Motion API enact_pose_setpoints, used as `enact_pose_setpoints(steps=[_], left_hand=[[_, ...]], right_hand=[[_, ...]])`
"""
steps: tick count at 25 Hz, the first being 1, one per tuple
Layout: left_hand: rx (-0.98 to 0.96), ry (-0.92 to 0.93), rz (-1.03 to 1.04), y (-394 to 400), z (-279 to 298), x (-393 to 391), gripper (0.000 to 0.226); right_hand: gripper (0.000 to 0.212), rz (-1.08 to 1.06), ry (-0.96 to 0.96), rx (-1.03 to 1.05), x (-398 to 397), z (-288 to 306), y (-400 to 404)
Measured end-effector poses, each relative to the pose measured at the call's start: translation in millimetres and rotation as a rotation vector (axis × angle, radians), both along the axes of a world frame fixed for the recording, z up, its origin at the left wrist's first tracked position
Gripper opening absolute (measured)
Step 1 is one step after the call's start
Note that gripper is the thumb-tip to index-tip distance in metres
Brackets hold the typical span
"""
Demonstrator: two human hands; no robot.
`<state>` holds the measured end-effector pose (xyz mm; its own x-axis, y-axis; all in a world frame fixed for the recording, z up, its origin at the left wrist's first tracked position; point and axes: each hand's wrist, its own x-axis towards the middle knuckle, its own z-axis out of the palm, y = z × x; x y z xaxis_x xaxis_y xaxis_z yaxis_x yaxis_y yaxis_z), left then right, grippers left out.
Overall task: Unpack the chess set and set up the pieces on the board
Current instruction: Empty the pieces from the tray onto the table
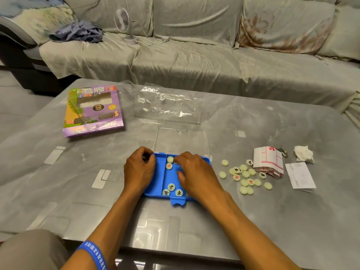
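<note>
— While both hands are in the blue tray (155,190), how far along would you say the job is?

— Roughly midway through unpacking. The clear lid (181,141) is off and lies behind the tray, the purple box (93,112) and plastic wrap (167,103) sit aside, and a loose pile of pieces (245,175) lies on the table (253,221) to the right. A few pieces remain in the tray. The board (268,160) is folded beside the pile, so no piece is set up yet.

— And the hands?

— The left hand (139,168) is curled over the tray's left compartment; I cannot tell if it holds anything. The right hand (196,172) is bent, fingertips down among the pieces near the far edge; a grip isn't visible.

— Any writing?

— Tray pieces show black 馬 and 車; one shows a red character I can't read. The box lettering is too blurred.
</note>
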<state>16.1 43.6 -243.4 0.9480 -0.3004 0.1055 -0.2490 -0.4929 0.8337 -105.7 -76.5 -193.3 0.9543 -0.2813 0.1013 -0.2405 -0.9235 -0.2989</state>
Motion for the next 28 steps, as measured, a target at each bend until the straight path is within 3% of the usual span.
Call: enact_pose_setpoints(steps=[3,9,23,28], left_hand=[[-0.009,-0.011,-0.009,-0.5,-0.7,-0.2,0.007],[-0.011,-0.017,-0.009,-0.6,-1.0,2.6,0.005],[0.000,-0.041,-0.008,0.1,2.8,1.8,0.005],[0.004,-0.033,-0.003,-0.2,3.0,0.5,0.005]], right_hand=[[0.042,-0.047,0.062,-0.128,19.3,-16.2,12.0],[0.033,-0.121,0.047,-0.124,28.9,-15.6,16.5],[0.036,-0.107,0.121,0.000,36.0,-0.8,20.8],[0.015,-0.104,0.112,0.054,38.3,-0.3,20.6]])
